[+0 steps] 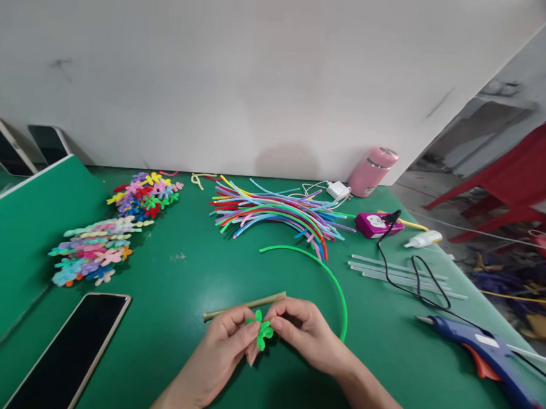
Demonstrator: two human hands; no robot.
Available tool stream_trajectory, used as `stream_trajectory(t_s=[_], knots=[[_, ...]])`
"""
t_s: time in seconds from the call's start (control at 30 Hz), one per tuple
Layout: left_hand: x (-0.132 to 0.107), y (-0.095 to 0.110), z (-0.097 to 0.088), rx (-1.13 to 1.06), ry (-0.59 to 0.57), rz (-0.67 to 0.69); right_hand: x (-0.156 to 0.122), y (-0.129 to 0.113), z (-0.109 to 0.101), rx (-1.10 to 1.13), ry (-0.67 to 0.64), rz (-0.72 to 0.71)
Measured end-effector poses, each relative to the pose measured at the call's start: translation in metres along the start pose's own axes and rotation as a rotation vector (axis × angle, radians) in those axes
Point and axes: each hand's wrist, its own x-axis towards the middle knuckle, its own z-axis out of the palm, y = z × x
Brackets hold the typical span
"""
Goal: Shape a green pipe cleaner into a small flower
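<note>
Low over the near middle of the table, a small bright green pipe-cleaner flower [264, 335] is held between both hands. My left hand [227, 343] pinches it from the left with thumb and forefinger. On the other side, the closed thumb and forefinger of my right hand [302, 333] grip a petal's edge. Just behind the fingers lies a thin tan stick [248, 305], partly covered by the hands. A long green pipe cleaner [329, 269] curves on the table beyond my right hand, one end out of sight near the wrist.
Finished flowers [146, 194] and paler ones [97, 249] lie left, near a phone [69, 352]. Pipe cleaners [273, 207] are heaped behind. At right are a glue gun [476, 353], glue sticks [402, 277], a purple power socket [378, 224], a glue bottle [423, 239] and a pink flask [373, 172].
</note>
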Motion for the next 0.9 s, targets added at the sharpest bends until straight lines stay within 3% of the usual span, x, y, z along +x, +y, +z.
stream_trajectory(t_s=[0.23, 0.5, 0.73, 0.9], knots=[[0.002, 0.002, 0.002, -0.074, -0.074, -0.093, -0.003, -0.003, -0.001, -0.118, -0.026, -0.057], [0.001, 0.002, 0.004, -0.076, -0.098, -0.078, -0.006, -0.003, 0.007, -0.320, 0.036, -0.122], [0.000, 0.001, 0.000, 0.017, -0.095, -0.063, -0.008, -0.006, 0.008, -0.296, -0.018, -0.086], [-0.001, 0.004, 0.000, 0.217, -0.066, -0.045, -0.007, -0.007, 0.009, -0.175, -0.049, -0.017]])
